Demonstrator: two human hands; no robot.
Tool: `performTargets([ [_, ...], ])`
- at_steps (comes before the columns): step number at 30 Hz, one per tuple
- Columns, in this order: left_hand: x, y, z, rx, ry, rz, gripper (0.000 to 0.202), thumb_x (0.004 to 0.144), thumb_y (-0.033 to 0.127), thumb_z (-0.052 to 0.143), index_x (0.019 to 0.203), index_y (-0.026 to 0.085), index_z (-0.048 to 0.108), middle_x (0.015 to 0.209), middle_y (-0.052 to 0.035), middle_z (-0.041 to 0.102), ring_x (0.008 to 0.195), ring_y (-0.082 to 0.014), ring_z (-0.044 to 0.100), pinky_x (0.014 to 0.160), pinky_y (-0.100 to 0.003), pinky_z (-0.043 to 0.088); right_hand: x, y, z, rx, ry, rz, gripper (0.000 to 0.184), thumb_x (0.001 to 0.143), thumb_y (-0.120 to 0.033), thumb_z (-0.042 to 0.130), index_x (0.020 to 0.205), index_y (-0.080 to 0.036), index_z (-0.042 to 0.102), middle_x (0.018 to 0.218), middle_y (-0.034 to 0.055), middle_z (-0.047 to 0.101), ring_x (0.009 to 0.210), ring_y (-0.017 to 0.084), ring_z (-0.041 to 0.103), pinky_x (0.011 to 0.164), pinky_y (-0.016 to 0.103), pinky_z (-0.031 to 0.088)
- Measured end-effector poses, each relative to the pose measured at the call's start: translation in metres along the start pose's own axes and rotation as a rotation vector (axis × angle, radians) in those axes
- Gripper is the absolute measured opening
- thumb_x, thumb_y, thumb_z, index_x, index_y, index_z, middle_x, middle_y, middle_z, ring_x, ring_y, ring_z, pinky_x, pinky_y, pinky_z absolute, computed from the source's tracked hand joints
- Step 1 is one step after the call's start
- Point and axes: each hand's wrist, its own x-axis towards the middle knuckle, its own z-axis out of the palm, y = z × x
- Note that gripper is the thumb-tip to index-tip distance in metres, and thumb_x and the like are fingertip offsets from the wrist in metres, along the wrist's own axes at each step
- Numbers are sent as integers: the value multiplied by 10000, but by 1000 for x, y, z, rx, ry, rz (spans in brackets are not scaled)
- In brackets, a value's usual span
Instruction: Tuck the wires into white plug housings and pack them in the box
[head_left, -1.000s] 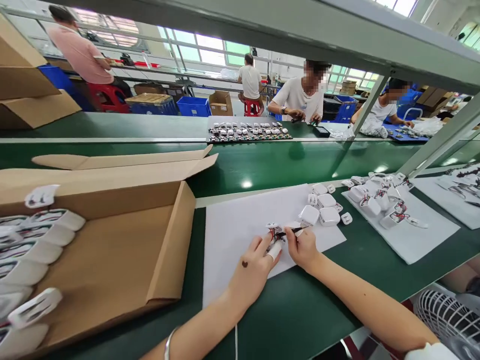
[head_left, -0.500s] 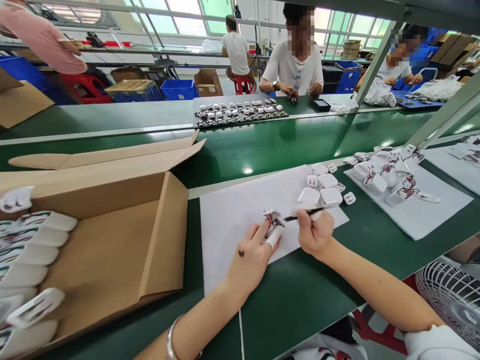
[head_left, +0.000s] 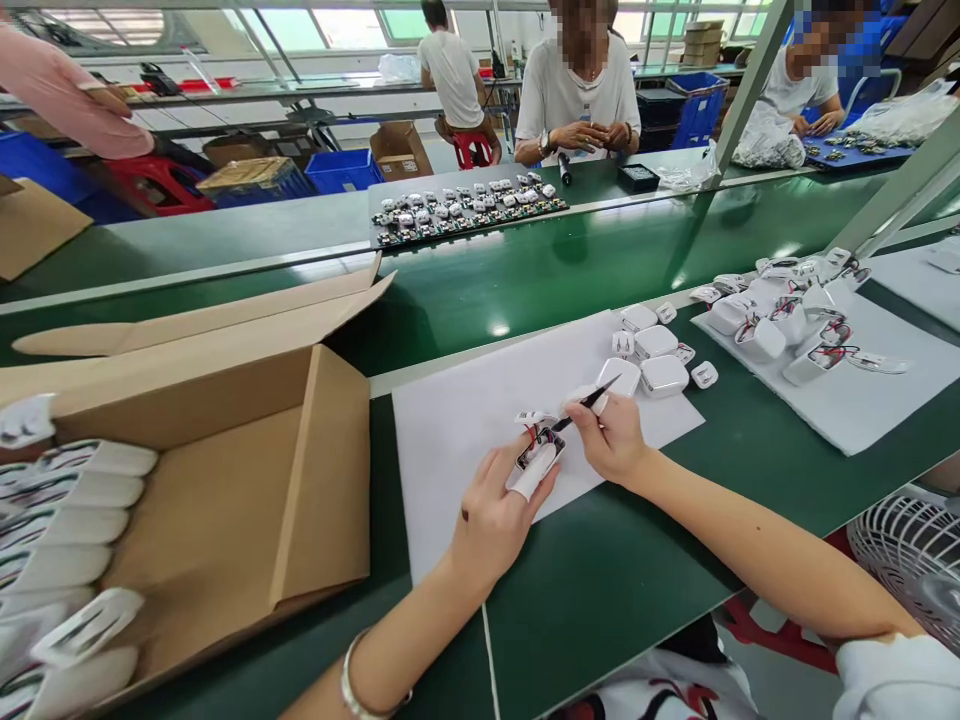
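Observation:
My left hand (head_left: pixel 495 510) is closed around a small white plastic housing (head_left: pixel 541 455), open at the top with red and black wires showing inside. A white cover lies across one of its fingers. My right hand (head_left: pixel 611 435) pinches a pair of dark tweezers (head_left: pixel 589 402), whose tip reaches to the housing's open end. Both hands are over a white sheet (head_left: pixel 450 420). Beyond my right hand lie several closed white housings (head_left: pixel 664 376) and small white plug pieces (head_left: pixel 704 374).
An open cardboard box (head_left: pixel 330 480) at left holds several white housings (head_left: pixel 75 520) with wires. To the right, more wired housings (head_left: pixel 821 355) are heaped on a second sheet (head_left: pixel 862 400). Across the green bench, a person (head_left: pixel 577 100) sits near a tray of circuit boards (head_left: pixel 465 210).
My right hand has moved left, bringing the tweezers' tip to the housing. The housing in my left hand has turned to show its open end. The person opposite has put down a dark tool.

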Motion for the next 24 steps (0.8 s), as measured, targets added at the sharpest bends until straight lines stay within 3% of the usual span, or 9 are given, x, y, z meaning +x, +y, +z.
performTargets([
  [7,3,0,-2,48,-46,25,129,822,112,624,927,131,550,1014,-149,607,829,-204,610,611,-303,542,0,2,9,17,-43,24,470,990,-391,326,559,-207,364,492,-40,349,444,94,367,434,244,287],
  [12,3,1,-2,42,-47,21,122,826,118,620,924,129,548,1016,-148,602,855,-215,612,630,-309,553,-6,-2,13,12,-14,153,474,983,-401,344,552,-214,287,476,-55,304,414,76,315,412,241,253],
  [15,2,1,-2,51,-48,21,94,830,126,618,896,137,553,1033,-140,599,869,-212,614,641,-306,558,-12,-3,17,5,-15,180,465,985,-393,338,558,-212,312,475,-54,312,419,79,332,417,240,260],
  [21,1,0,1,85,-59,-10,41,865,164,578,845,128,575,1045,-146,610,869,-205,617,648,-298,562,-18,-1,23,-133,-96,72,494,991,-406,282,563,-199,414,507,-13,412,444,103,398,439,258,274],
  [24,1,1,2,83,-49,-11,59,869,169,572,865,112,588,1027,-160,618,863,-213,614,635,-297,557,-13,-4,16,-132,-61,128,501,990,-430,277,550,-206,363,486,-26,383,433,95,380,437,249,270],
])
